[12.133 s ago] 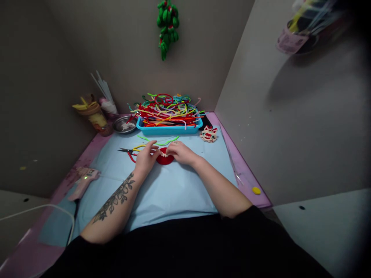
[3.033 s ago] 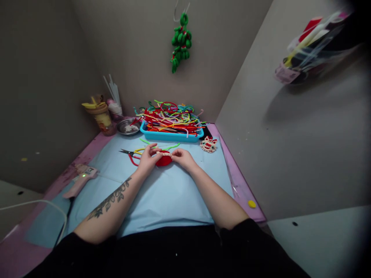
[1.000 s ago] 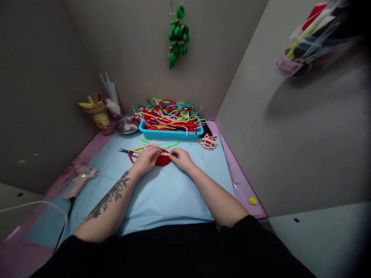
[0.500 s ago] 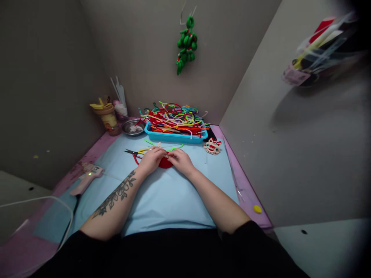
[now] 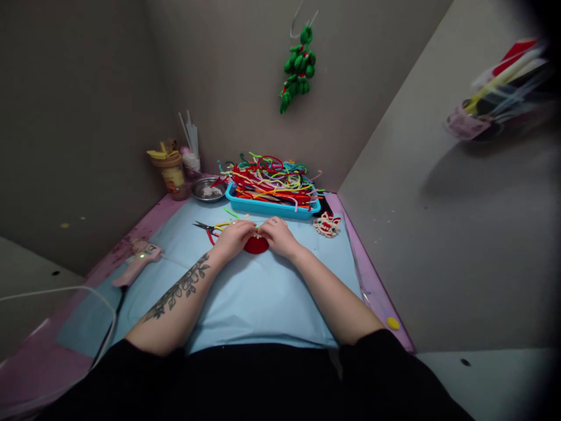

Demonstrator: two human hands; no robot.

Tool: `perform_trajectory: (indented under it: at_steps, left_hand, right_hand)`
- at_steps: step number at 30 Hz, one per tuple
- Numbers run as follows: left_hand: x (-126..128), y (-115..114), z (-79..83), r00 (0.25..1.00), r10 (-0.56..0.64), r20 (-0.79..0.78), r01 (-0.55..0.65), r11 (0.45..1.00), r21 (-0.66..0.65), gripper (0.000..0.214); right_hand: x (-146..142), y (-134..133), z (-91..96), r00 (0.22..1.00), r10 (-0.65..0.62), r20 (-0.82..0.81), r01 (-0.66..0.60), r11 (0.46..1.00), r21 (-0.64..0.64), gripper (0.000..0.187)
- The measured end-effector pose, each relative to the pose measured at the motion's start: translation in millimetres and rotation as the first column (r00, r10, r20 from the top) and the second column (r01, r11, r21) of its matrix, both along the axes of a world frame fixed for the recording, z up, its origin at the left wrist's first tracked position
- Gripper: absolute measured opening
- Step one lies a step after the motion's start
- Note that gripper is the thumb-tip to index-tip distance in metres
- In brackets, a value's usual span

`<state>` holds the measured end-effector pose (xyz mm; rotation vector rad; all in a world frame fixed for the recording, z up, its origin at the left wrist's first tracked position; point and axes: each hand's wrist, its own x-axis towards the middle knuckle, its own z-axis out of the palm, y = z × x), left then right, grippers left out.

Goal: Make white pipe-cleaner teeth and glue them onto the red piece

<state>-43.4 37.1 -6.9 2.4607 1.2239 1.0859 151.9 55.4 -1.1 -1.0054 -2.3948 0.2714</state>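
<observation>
Between my two hands lies a flat, rounded red piece (image 5: 256, 245) with small whitish bits along its upper edge. My left hand (image 5: 234, 238) pinches at its upper left, and my right hand (image 5: 279, 238) has its fingers closed at the upper right; the fingertips nearly meet, hiding part of the edge. A bright green pipe cleaner (image 5: 232, 214) shows behind the left hand, and a bit of green shows between the hands. Scissors (image 5: 210, 228) with dark blades and red and yellow handles lie just left of my left hand.
Behind stands a blue tray (image 5: 272, 207) heaped with coloured pipe cleaners (image 5: 267, 181). A metal dish (image 5: 207, 190) and a filled cup (image 5: 173, 175) are at back left. A pink glue gun (image 5: 139, 263) lies left, a cream-and-red pipe-cleaner face (image 5: 326, 224) right. Grey walls enclose the table.
The view has shifted, so everything sits a little farther right. More of the red piece shows between my hands. The green pipe cleaner's right part is now covered by my right hand.
</observation>
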Motion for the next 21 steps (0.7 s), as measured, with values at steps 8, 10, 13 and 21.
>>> perform_trajectory:
  at_steps: [8, 10, 13, 21]
  left_hand:
    - [-1, 0, -5.9, 0.998, 0.065, 0.017, -0.064, 0.996, -0.062, 0.021]
    - [0, 1, -7.2, 0.996, 0.083, 0.025, -0.08, 0.994, -0.079, 0.023]
    - [1, 1, -8.0, 0.995, 0.081, 0.065, -0.073, 0.991, -0.113, 0.026]
    - [2, 3, -15.3, 0.979, 0.061, 0.197, -0.028, 0.986, -0.167, 0.038]
  right_hand:
    - [2, 15, 6.6, 0.986, 0.144, 0.084, -0.152, 0.983, 0.099, 0.021]
    - [1, 16, 5.3, 0.986, 0.141, 0.091, -0.152, 0.981, 0.121, 0.023]
    - [-1, 15, 2.4, 0.988, 0.135, 0.071, -0.144, 0.979, 0.146, 0.022]
    - [-1, 11, -4.5, 0.993, 0.115, 0.015, -0.116, 0.978, 0.172, 0.019]
